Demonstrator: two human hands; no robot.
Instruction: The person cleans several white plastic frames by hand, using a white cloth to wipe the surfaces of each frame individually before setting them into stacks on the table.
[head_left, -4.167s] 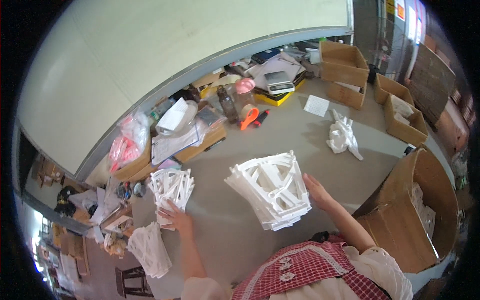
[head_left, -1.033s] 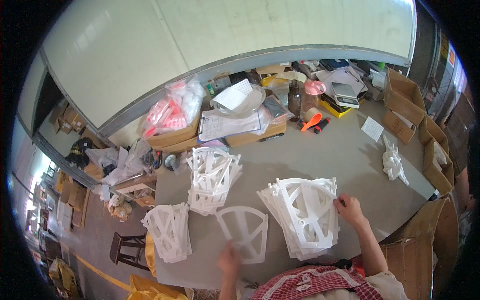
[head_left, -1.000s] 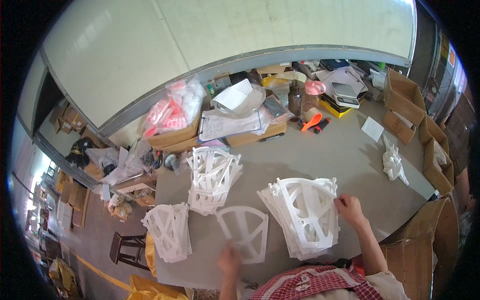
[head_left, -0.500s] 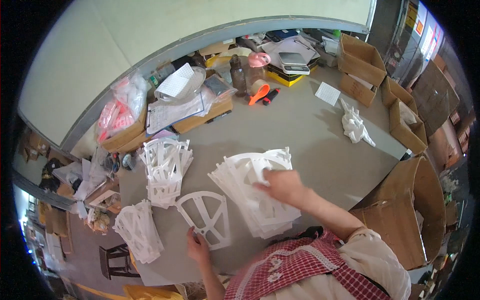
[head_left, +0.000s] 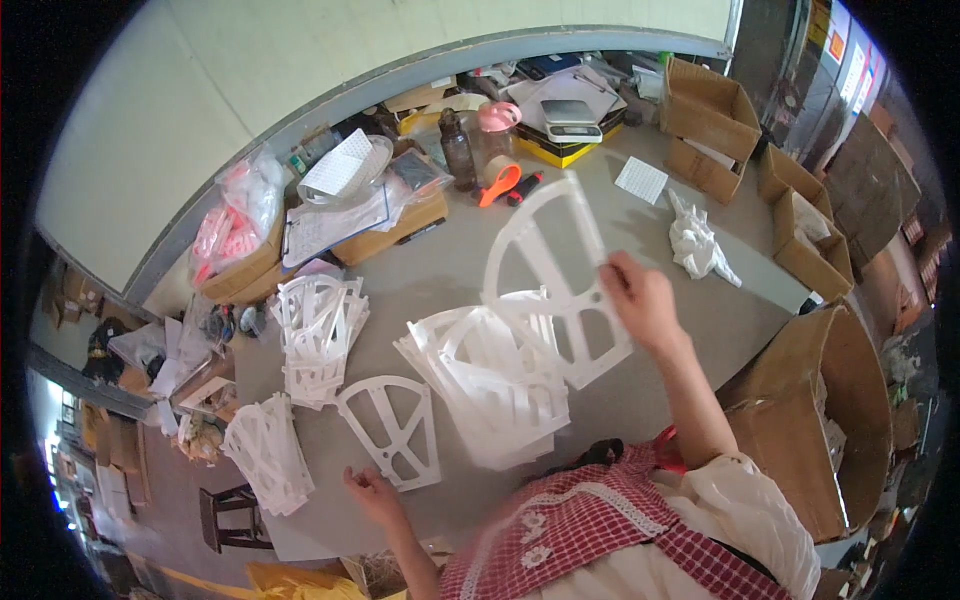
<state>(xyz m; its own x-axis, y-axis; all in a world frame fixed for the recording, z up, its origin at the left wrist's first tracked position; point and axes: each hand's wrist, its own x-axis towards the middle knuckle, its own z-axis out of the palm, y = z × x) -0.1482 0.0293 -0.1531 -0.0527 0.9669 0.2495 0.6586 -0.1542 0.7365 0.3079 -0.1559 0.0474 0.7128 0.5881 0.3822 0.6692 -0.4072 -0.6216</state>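
My right hand [head_left: 642, 305] grips the right edge of a white fan-shaped plastic frame [head_left: 541, 246], a curved piece with spokes and cut-outs, lifted above the table. Beneath it lies a messy pile of white frames [head_left: 485, 400] of the same sort. My left hand [head_left: 374, 495] is open, fingers apart, just below the lower left edge of a single white frame [head_left: 398, 443] lying flat. To the left, two more stacks of white plastic frames rest on the table, an upper stack [head_left: 318, 335] and a lower stack [head_left: 268, 455] near the edge.
Along the back stand a dark bottle [head_left: 457, 150], an orange tape dispenser [head_left: 499, 185], a small scale [head_left: 571, 120] and a clipboard [head_left: 335, 228]. Crumpled white plastic [head_left: 697, 240] lies at right. Cardboard boxes [head_left: 710, 115] line that side, with a large open carton [head_left: 790, 420] by the table edge.
My right hand has risen from the pile, lifting one frame up and to the right. My left hand has let go of the single frame and drawn slightly left and down.
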